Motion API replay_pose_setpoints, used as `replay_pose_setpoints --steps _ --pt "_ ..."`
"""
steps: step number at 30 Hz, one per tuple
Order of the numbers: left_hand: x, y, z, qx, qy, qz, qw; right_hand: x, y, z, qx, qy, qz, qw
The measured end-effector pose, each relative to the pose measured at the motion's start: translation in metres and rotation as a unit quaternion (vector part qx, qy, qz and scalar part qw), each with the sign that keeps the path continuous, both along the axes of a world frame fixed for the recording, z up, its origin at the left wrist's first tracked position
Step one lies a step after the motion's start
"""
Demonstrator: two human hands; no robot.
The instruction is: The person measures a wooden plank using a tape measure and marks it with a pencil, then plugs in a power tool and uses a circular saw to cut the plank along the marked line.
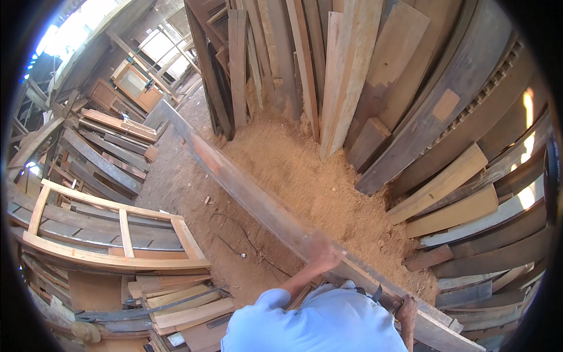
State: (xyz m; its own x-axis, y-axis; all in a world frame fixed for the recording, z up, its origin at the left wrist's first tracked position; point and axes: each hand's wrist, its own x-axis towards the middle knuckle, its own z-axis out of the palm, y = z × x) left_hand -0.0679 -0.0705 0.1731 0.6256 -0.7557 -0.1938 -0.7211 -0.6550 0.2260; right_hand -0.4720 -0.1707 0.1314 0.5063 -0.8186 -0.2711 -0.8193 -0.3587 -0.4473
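A long, weathered wooden plank (252, 193) runs slantwise from the far left down to the near right, passing in front of my body. My left hand (322, 251) is at the plank's upper side, smeared by motion, so its fingers do not show clearly. Nearer and to the right, my right hand (406, 309) is closed at the plank's near part. Beside that hand, close to my light blue shirt, is a dark piece (384, 298) whose kind I cannot make out. What the right fingers wrap round is mostly hidden.
Sawdust (316, 176) covers the ground beyond the plank. Upright boards (346, 76) lean along the far and right sides. A pale wooden frame (126, 232) lies on stacked timber at left, above loose boards (193, 314). A thin dark cable (249, 237) crosses the ground.
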Motion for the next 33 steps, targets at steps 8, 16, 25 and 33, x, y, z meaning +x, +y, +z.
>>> replay_pose_setpoints --steps 8,16,25,33 --pt "-0.114 -0.101 -0.089 0.413 0.256 -0.596 0.64 0.008 0.013 0.027 0.08 0.022 -0.132 0.988" --pt "-0.092 -0.083 -0.064 0.344 0.29 -0.528 0.72 -0.008 0.034 -0.012 0.01 -0.126 -0.162 0.979" --pt "-0.086 -0.074 -0.05 0.254 0.19 -0.553 0.771 -0.044 0.036 0.054 0.156 -0.624 -0.485 0.593" --pt "-0.105 -0.057 -0.032 0.274 0.211 -0.517 0.783 -0.114 0.078 0.033 0.155 -0.833 -0.467 0.252"
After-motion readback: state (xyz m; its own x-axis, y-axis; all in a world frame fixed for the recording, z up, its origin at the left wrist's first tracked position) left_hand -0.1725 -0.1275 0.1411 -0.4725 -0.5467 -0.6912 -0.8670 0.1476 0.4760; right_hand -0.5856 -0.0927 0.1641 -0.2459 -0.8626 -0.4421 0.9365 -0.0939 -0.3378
